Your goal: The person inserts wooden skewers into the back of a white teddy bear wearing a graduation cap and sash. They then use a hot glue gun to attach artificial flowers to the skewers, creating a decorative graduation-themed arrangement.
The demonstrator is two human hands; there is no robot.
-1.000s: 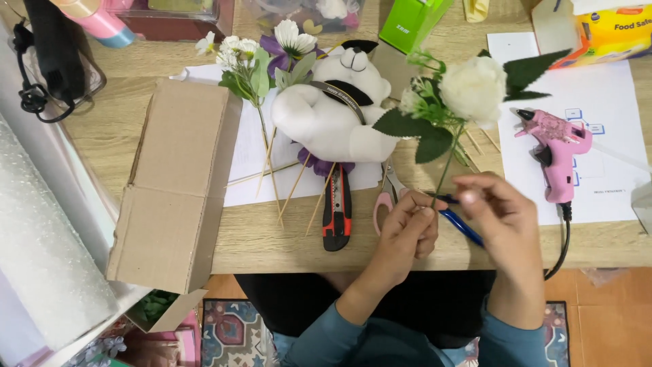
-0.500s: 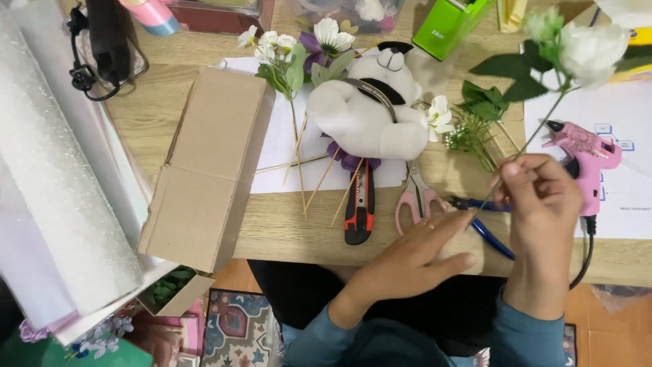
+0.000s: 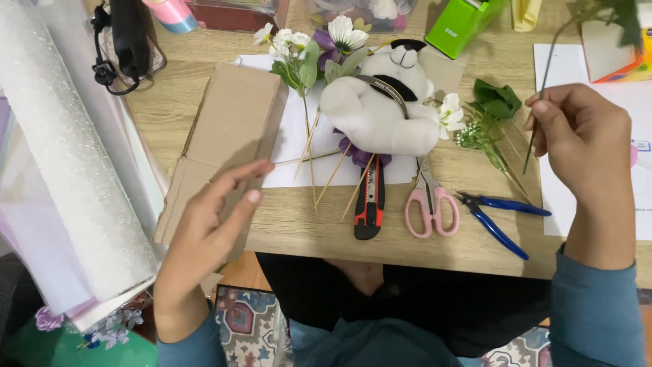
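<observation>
My right hand [image 3: 583, 143] pinches a thin green flower stem [image 3: 543, 81] that rises out of the top right of the view; its bloom is out of view. My left hand [image 3: 210, 224] hovers with fingers spread over the near end of a flat brown cardboard box [image 3: 234, 129], holding nothing. Between my hands lie a white plush bear [image 3: 380, 112] on white paper, artificial flowers on wooden sticks [image 3: 305, 58], a red-and-black utility knife [image 3: 370, 200], pink scissors [image 3: 429, 204] and blue-handled pliers [image 3: 499, 214].
A roll of translucent bubble wrap and wrapping sheets [image 3: 64, 156] leans at the left off the wooden table [image 3: 305, 224]. A green box [image 3: 462, 24], tape roll [image 3: 173, 13], black cable bundle [image 3: 129, 44] and loose green sprigs [image 3: 492, 112] sit farther back.
My right hand has lifted the stem up and to the right, taking the bloom out of view. My left hand has let go near the pliers and swung left to the cardboard box.
</observation>
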